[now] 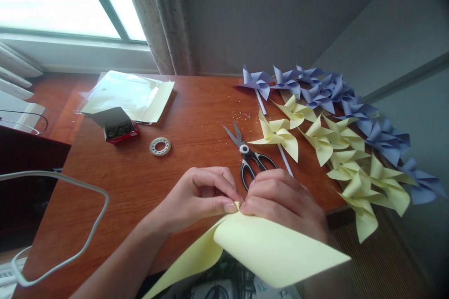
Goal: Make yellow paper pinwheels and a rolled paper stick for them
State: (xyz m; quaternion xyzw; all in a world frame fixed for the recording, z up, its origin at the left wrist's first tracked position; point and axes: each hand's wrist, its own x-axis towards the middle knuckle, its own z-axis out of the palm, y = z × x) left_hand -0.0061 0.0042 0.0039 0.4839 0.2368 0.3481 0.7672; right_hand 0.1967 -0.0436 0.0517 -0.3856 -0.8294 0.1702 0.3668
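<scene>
A half-folded pale yellow paper pinwheel is between my hands, close to my body. My left hand pinches its gathered centre with thumb and forefinger. From the other side my right hand grips the same centre, knuckles up, its fingertips partly hidden. One wide blade of paper curls toward the right, while another hangs down at the left. Just beyond my right hand lie black-and-grey scissors, blades open and pointing away. Past them sits a finished yellow pinwheel on a white stick.
More yellow pinwheels and purple-blue pinwheels crowd the table's right side. Small crumbs dot the wooden table. A tape roll, an open red box and plastic-sleeved paper lie left. A white cable loops over the left edge.
</scene>
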